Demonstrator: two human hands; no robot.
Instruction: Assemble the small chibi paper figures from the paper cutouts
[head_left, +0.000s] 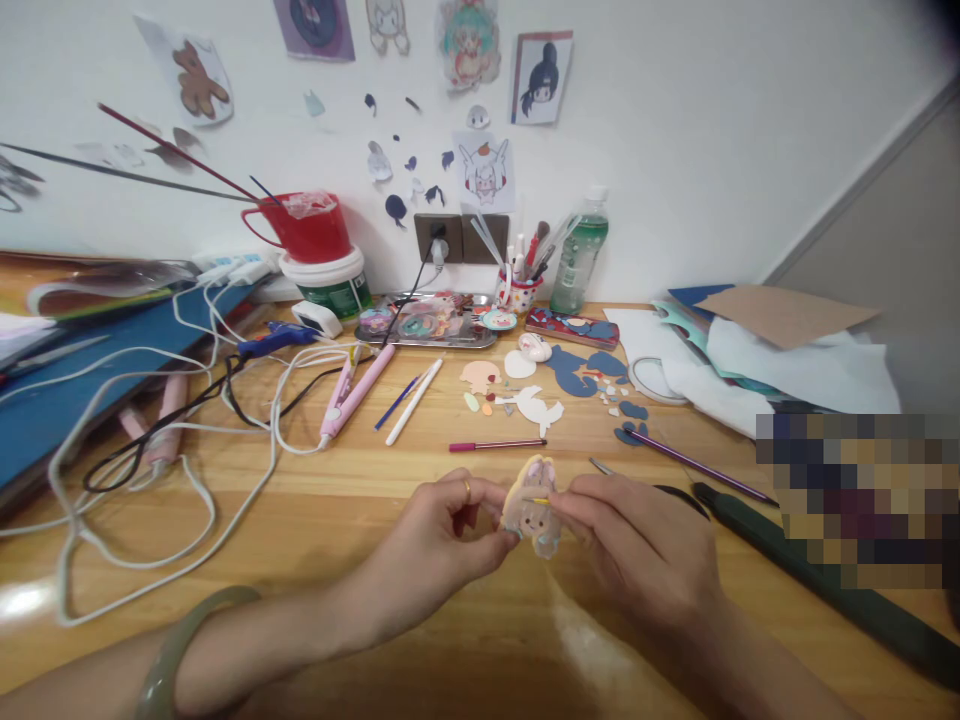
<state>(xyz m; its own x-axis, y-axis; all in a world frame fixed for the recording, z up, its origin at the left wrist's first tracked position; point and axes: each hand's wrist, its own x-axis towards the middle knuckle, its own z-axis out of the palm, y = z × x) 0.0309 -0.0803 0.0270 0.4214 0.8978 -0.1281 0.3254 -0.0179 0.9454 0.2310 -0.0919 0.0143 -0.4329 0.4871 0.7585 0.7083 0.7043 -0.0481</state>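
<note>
My left hand (457, 535) pinches the left edge of a small cartoon figure (534, 515) with a pale face, greyish hair and long ears edged in yellow. It is held up above the wooden table. My right hand (645, 545) is closed at the figure's right side, gripping a thin yellow-tipped tool (536, 500) that lies across the figure's forehead. Most of that tool is hidden by the fingers. Just beyond my right hand a pointed grey tip (600, 466) shows; what it belongs to is unclear.
Foam cutouts (536, 408), a dark red pen (499, 445) and a purple stick (697, 465) lie ahead. Pink hair straighteners (358, 395), a blue glue gun (277, 338) and tangled white cables (202, 500) are left. Behind stand a metal tray (480, 338) and a bottle (581, 255).
</note>
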